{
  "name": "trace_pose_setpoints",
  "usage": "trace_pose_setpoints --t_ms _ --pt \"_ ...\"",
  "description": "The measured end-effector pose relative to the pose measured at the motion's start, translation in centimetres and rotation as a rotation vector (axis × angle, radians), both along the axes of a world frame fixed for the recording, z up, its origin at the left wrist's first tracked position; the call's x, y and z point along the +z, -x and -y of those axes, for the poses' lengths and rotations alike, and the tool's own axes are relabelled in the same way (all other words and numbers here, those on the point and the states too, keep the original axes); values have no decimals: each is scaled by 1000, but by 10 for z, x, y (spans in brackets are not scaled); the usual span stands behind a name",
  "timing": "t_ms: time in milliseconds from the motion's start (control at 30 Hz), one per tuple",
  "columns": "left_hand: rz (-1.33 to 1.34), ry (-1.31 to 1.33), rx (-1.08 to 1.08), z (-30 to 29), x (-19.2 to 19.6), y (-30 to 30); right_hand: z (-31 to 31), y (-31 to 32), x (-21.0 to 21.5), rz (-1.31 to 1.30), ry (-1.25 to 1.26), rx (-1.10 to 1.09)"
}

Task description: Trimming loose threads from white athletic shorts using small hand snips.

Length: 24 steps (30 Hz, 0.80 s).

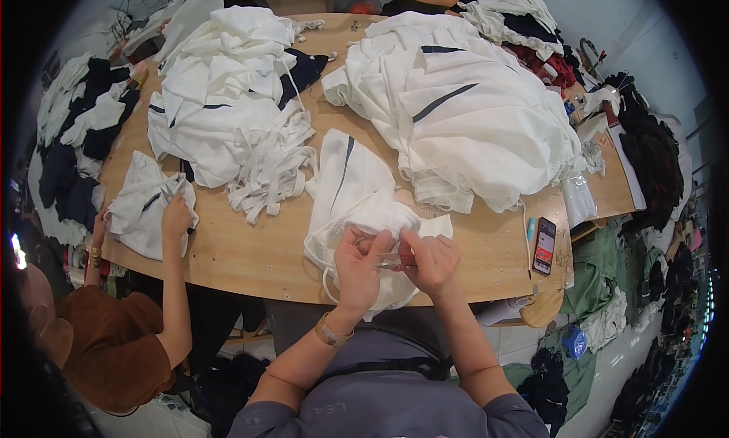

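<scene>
Head view – hands (395, 263) boxed by garment piles (463, 111) – phone (544, 245)

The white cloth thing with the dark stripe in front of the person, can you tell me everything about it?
The white garment looks like soft, thin fabric, crumpled and partly folded, with one dark narrow stripe running down it. It lies on the wooden table at its near edge, its lower part bunched up and hanging slightly over. The left hand and right hand both grip that bunched part, and the right hand also holds small red-handled snips against it. A thin white cord loops from its lower left.
</scene>
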State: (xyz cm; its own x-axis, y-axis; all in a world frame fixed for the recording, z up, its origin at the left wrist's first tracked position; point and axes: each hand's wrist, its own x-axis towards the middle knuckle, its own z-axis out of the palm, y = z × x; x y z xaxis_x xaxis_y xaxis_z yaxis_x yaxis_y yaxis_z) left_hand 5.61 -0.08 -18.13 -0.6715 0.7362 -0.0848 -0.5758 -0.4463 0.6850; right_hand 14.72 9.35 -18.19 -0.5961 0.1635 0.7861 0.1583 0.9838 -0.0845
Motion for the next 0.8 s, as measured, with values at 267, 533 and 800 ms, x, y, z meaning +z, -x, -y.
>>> trace_pose_setpoints --t_ms 267,533,800 --pt "36 -37 -28 0 1 5 -1 1 4 -3 -12 32" --pt "65 -27 -91 1 -3 9 3 3 7 -9 153 105" --pt "238 -53 -214 0 -2 21 27 1 -7 -205 901 46"
